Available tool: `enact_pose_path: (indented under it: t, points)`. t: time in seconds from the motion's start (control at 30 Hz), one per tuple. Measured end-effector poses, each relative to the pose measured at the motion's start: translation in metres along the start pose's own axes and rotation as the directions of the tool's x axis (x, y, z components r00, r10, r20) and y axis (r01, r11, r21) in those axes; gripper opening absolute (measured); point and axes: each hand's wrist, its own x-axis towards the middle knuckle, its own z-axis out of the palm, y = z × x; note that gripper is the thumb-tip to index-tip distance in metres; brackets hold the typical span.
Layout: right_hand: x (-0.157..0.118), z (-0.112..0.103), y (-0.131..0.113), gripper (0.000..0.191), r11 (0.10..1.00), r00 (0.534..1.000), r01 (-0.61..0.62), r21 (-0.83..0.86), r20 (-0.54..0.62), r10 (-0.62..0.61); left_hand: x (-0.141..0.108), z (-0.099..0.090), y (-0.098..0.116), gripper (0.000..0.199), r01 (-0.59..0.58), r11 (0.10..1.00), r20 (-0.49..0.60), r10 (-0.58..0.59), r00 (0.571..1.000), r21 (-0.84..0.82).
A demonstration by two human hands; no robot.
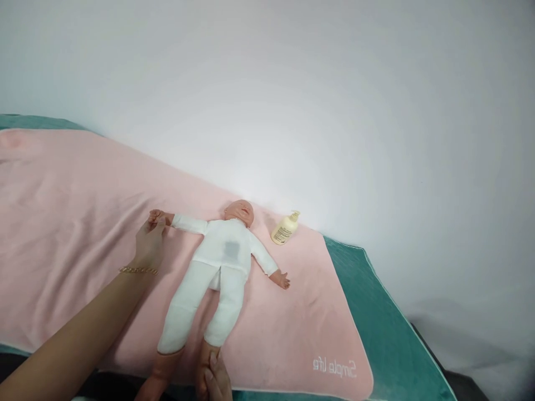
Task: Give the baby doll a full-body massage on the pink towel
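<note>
A baby doll (225, 245) with a white cloth body lies on its back on a pink blanket (292, 323). My left hand (150, 239), with a gold bracelet at the wrist, is closed on the doll's hand (161, 216) at the left. At the bottom, the fingers of my right hand (217, 379) are closed round the doll's lower leg (205, 362), the one on the right of the picture. The doll's other arm rests stretched out on the blanket.
A pale yellow pump bottle (285, 229) stands on the blanket right of the doll's head. Green cloth (368, 301) shows under the blanket. A white wall (292, 100) rises behind. Dark edges show at the lower right.
</note>
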Motion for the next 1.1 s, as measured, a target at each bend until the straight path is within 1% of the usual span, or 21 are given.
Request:
enact_pose_path:
  t: [0.07,0.13,0.2,0.27,0.33,0.4,0.43,0.5,0.53,0.57,0.67,0.7,0.73,0.77,0.83,0.87,0.9,0.93,0.97,1.03,1.1]
  points:
    - [-0.001,0.002,-0.001,0.037,1.0,1.0,-0.024,0.003,-0.018,0.024,-0.003,0.002,0.001,0.021,-0.053,0.999,-0.008,0.053,0.999,0.001]
    - [0.004,0.004,0.001,0.04,1.0,0.999,-0.004,-0.004,-0.05,0.004,-0.007,0.005,0.001,0.024,-0.154,0.988,-0.015,0.154,0.988,-0.017]
    - [0.015,0.005,0.004,0.042,0.999,0.997,0.03,-0.011,-0.075,-0.031,-0.01,0.008,0.0,0.029,-0.247,0.968,-0.013,0.246,0.969,-0.047]
    - [0.03,0.003,0.007,0.042,0.999,0.994,0.051,-0.017,-0.091,-0.052,-0.014,0.011,0.0,0.033,-0.316,0.947,0.017,0.317,0.948,-0.062]
    - [0.047,-0.002,0.009,0.042,0.999,0.994,0.044,-0.017,-0.099,-0.046,-0.021,0.011,-0.001,0.034,-0.412,0.91,0.084,0.413,0.907,-0.032]
    - [0.068,-0.008,0.01,0.043,1.0,0.996,0.021,-0.007,-0.092,-0.022,-0.03,0.011,-0.002,0.036,-0.524,0.851,0.178,0.511,0.841,0.032]
    - [0.08,-0.011,0.01,0.044,1.0,0.998,0.021,-0.001,-0.064,-0.021,-0.035,0.011,-0.003,0.037,-0.567,0.821,0.226,0.541,0.81,0.065]
    - [0.105,-0.016,0.012,0.046,1.0,0.997,0.02,0.014,-0.079,-0.019,-0.043,0.012,-0.005,0.039,-0.621,0.776,0.321,0.563,0.761,0.11]
    - [0.117,-0.018,0.013,0.046,1.0,0.997,0.014,0.024,-0.07,-0.012,-0.047,0.012,-0.007,0.038,-0.654,0.749,0.377,0.578,0.724,0.108]
    - [0.129,-0.019,0.014,0.046,0.999,0.998,-0.013,0.035,-0.053,0.015,-0.049,0.013,-0.009,0.036,-0.696,0.712,0.445,0.596,0.668,0.091]
    - [0.158,-0.018,0.018,0.046,0.993,0.996,-0.088,0.074,-0.006,0.088,-0.048,0.017,-0.016,0.032,-0.815,0.579,0.643,0.628,0.438,-0.01]
    - [0.165,-0.017,0.019,0.046,0.99,0.994,-0.108,0.091,0.001,0.108,-0.046,0.018,-0.018,0.032,-0.839,0.544,0.687,0.624,0.373,-0.038]
    - [0.17,-0.016,0.02,0.045,0.986,0.992,-0.125,0.109,0.004,0.125,-0.043,0.019,-0.02,0.032,-0.854,0.518,0.72,0.612,0.328,-0.052]
    - [0.173,-0.014,0.021,0.045,0.983,0.991,-0.136,0.124,0.006,0.136,-0.04,0.02,-0.022,0.031,-0.865,0.499,0.742,0.601,0.296,-0.059]
    - [0.177,-0.012,0.022,0.044,0.98,0.99,-0.138,0.144,0.012,0.138,-0.037,0.021,-0.024,0.028,-0.878,0.475,0.768,0.586,0.258,-0.067]
    - [0.177,-0.011,0.022,0.043,0.979,0.991,-0.137,0.148,0.013,0.136,-0.036,0.021,-0.024,0.027,-0.876,0.478,0.774,0.579,0.257,-0.067]
    - [0.176,-0.011,0.022,0.044,0.979,0.991,-0.135,0.151,0.014,0.134,-0.036,0.021,-0.023,0.027,-0.866,0.496,0.771,0.575,0.274,-0.062]
    - [0.174,-0.011,0.022,0.044,0.98,0.991,-0.132,0.151,0.014,0.131,-0.038,0.02,-0.022,0.027,-0.85,0.524,0.76,0.573,0.307,-0.052]
    - [0.171,-0.012,0.021,0.044,0.981,0.992,-0.128,0.147,0.015,0.127,-0.039,0.019,-0.02,0.028,-0.827,0.56,0.743,0.57,0.35,-0.04]
    - [0.163,-0.016,0.018,0.043,0.985,0.993,-0.119,0.128,0.017,0.117,-0.044,0.017,-0.015,0.03,-0.763,0.647,0.69,0.556,0.464,-0.008]
    - [0.151,-0.021,0.013,0.042,0.991,0.995,-0.097,0.097,0.024,0.095,-0.047,0.014,-0.007,0.034,-0.665,0.745,0.599,0.509,0.618,0.053]
